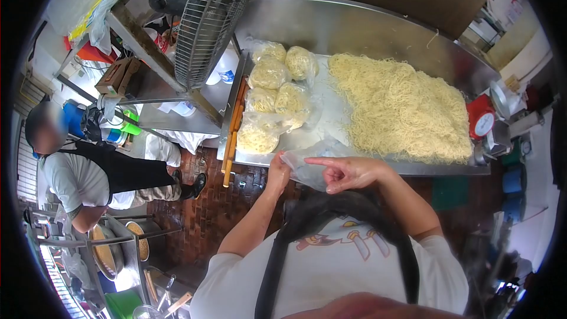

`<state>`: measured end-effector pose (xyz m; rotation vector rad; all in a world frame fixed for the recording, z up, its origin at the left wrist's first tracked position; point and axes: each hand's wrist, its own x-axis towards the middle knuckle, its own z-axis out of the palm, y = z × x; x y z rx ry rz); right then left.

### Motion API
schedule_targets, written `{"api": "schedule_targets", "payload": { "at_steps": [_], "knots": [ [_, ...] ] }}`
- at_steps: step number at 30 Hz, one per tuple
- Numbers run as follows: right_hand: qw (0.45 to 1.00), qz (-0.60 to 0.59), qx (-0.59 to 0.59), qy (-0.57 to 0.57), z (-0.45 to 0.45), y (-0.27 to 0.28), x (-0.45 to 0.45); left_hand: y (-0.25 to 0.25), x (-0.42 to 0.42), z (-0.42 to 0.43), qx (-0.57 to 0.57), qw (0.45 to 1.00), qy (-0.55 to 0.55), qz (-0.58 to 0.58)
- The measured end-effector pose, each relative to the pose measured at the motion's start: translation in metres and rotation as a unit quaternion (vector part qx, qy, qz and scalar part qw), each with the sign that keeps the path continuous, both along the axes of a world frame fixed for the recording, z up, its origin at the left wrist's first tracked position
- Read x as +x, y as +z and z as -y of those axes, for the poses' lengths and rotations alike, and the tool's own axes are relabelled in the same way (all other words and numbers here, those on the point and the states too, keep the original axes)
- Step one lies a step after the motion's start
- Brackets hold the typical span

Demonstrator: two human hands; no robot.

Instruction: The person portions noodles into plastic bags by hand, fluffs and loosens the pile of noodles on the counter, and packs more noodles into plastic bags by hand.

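Pinched in the fingers of my left hand [279, 171] is the edge of a clear plastic bag [313, 168], held at the front edge of the metal table. My right hand [351, 172] is over the bag's other side, index finger stretched out toward the left and the other fingers partly curled. Nothing shows in its grasp; whether it touches the bag, I cannot tell. Just beyond my left hand sit several bags of noodles [269, 75], grouped on the table's left part. A large heap of loose pale yellow noodles [407, 109] covers the right part.
Long wooden rods [234, 133] lie along the table's left edge. A red scale [481, 117] stands at the right end. A caged fan [212, 23] leans in at upper left beside a metal shelf [183, 121]. A co-worker in a black apron [133, 165] stands at left.
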<state>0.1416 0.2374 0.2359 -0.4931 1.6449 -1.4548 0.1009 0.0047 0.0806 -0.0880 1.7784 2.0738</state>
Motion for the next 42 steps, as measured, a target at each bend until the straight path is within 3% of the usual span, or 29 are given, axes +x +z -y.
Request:
{"api": "schedule_targets", "payload": {
  "at_steps": [6, 9, 18, 21, 27, 33, 36, 39, 42],
  "knots": [
    [1.000, -0.013, -0.019, -0.002, -0.001, -0.003, 0.000, 0.007, -0.001, -0.001, -0.023, 1.000, 0.011, 0.011],
    [1.000, -0.009, -0.014, 0.001, -0.002, -0.002, -0.001, -0.016, -0.004, -0.001, -0.013, 0.999, 0.021, -0.033],
    [0.996, -0.057, 0.049, 0.041, 0.023, 0.022, -0.018, 0.006, 0.003, -0.009, 0.010, 0.999, 0.046, -0.024],
    [0.997, -0.081, -0.002, 0.017, 0.025, -0.005, -0.030, -0.017, 0.000, -0.004, -0.014, 0.999, 0.028, -0.030],
    [0.999, -0.050, -0.014, -0.005, 0.024, 0.001, -0.033, -0.005, 0.006, 0.000, -0.005, 0.998, 0.032, -0.062],
    [0.999, -0.003, -0.026, 0.036, 0.016, -0.010, -0.028, -0.027, 0.006, 0.002, 0.013, 0.999, 0.034, -0.039],
    [0.999, 0.011, -0.014, 0.040, 0.016, -0.013, -0.022, -0.006, 0.011, 0.000, -0.003, 0.998, 0.051, -0.032],
    [0.999, -0.007, -0.005, 0.039, 0.014, -0.009, -0.017, -0.032, 0.007, 0.003, -0.031, 0.998, 0.028, -0.052],
    [1.000, -0.005, 0.010, 0.025, 0.008, -0.007, -0.014, -0.008, 0.010, 0.000, -0.002, 0.998, 0.030, -0.048]
  ]
}}
